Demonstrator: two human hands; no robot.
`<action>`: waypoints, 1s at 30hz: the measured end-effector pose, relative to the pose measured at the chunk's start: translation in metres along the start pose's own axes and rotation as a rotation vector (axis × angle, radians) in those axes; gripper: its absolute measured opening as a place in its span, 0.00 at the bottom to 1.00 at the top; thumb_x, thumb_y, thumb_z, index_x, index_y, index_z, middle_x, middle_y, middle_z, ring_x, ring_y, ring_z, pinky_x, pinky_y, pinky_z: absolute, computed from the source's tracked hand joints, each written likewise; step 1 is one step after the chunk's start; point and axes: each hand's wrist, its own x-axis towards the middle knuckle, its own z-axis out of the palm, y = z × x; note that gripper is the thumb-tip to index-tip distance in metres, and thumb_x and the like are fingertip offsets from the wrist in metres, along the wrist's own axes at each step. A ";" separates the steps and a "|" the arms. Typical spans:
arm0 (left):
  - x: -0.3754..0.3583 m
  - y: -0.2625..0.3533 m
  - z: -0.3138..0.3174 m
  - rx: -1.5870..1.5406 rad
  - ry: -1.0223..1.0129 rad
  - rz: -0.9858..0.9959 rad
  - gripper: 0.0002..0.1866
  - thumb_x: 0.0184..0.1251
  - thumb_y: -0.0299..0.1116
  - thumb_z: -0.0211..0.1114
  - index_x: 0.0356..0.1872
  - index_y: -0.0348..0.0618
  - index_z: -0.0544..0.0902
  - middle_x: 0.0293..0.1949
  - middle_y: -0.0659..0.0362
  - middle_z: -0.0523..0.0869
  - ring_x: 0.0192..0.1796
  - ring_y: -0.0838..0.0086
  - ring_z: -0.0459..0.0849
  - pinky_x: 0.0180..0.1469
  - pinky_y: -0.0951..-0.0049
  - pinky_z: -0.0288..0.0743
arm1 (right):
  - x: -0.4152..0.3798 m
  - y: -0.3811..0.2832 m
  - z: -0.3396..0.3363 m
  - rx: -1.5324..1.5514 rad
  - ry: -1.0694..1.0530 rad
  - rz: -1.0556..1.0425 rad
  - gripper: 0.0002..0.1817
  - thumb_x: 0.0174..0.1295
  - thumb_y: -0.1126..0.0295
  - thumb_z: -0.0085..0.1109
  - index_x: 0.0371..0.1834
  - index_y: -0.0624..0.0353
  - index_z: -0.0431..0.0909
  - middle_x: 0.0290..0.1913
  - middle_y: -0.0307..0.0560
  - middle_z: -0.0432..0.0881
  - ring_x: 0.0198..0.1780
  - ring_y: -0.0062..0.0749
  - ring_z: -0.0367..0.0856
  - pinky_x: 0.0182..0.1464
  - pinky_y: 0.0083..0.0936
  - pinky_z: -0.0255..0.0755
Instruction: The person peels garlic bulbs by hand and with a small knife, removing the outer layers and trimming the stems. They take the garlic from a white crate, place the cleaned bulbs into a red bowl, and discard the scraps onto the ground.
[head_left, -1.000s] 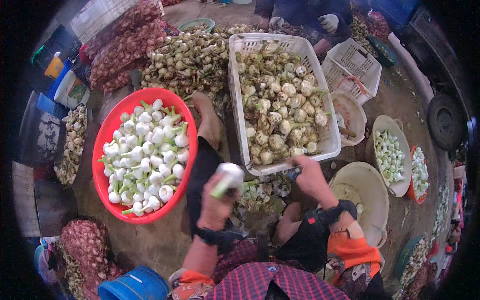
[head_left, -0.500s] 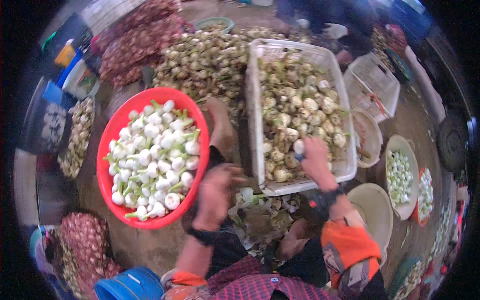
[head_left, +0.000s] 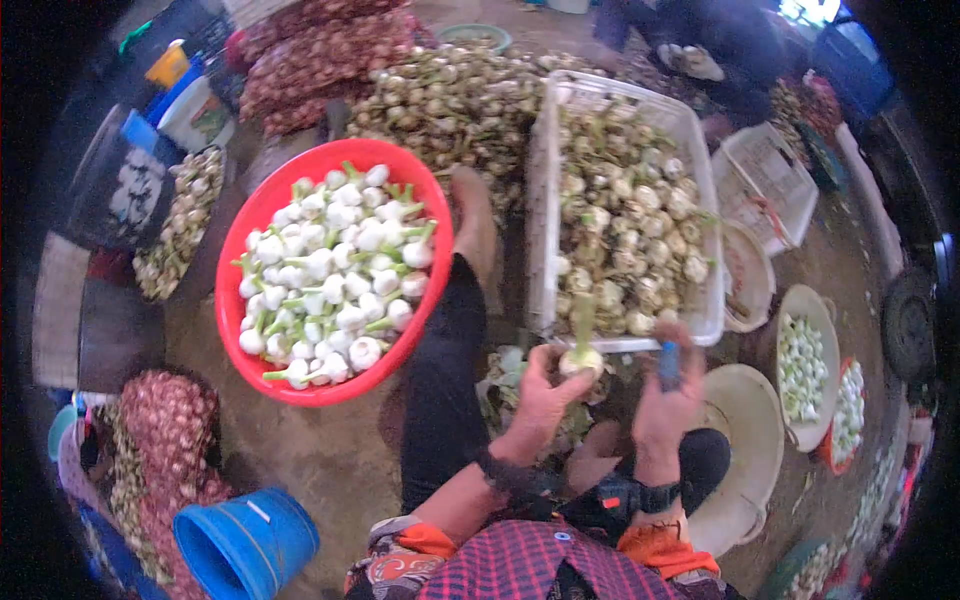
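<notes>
Just below the front edge of a white crate [head_left: 540,240] full of unpeeled garlic, my left hand [head_left: 535,405] holds a garlic bulb [head_left: 582,362] with its green stem pointing up. My right hand [head_left: 668,400] is to the right of it, its fingers closed around a small blue-handled tool [head_left: 669,365]; the tool's blade cannot be made out. To the left stands a red basin [head_left: 236,335] heaped with clean white garlic bulbs [head_left: 345,265] with short green stems.
Behind the basin are a garlic pile [head_left: 450,110] and red net sacks [head_left: 320,60]. A blue bucket [head_left: 250,545] lies at lower left. Pale basins [head_left: 745,450] stand at right. Another person's gloved hand [head_left: 690,62] shows at the top. Peelings lie between my legs.
My left hand has moved right and now holds a bulb. My right hand has drawn back from inside the crate toward my body. The view has shifted, moving the basin and crate up and right.
</notes>
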 end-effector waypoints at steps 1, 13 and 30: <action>-0.003 -0.003 0.000 0.166 0.005 0.132 0.26 0.54 0.27 0.68 0.53 0.39 0.67 0.44 0.56 0.80 0.42 0.74 0.81 0.42 0.74 0.77 | -0.003 0.003 -0.002 -0.024 -0.083 0.164 0.16 0.66 0.70 0.45 0.55 0.61 0.72 0.48 0.46 0.80 0.50 0.30 0.77 0.53 0.26 0.70; -0.025 0.014 -0.011 0.738 -0.062 0.418 0.25 0.41 0.29 0.77 0.41 0.35 0.75 0.36 0.58 0.83 0.38 0.77 0.84 0.42 0.76 0.78 | -0.025 -0.001 -0.021 -0.443 -0.598 0.025 0.24 0.59 0.78 0.50 0.61 0.68 0.66 0.47 0.52 0.82 0.47 0.26 0.79 0.51 0.22 0.71; -0.010 -0.052 -0.034 -0.935 -0.380 -0.501 0.25 0.64 0.53 0.56 0.51 0.43 0.74 0.41 0.59 0.82 0.38 0.73 0.80 0.39 0.69 0.75 | -0.033 0.012 -0.011 -0.164 -0.277 0.165 0.23 0.45 0.88 0.47 0.48 0.69 0.76 0.40 0.45 0.83 0.40 0.20 0.78 0.46 0.19 0.71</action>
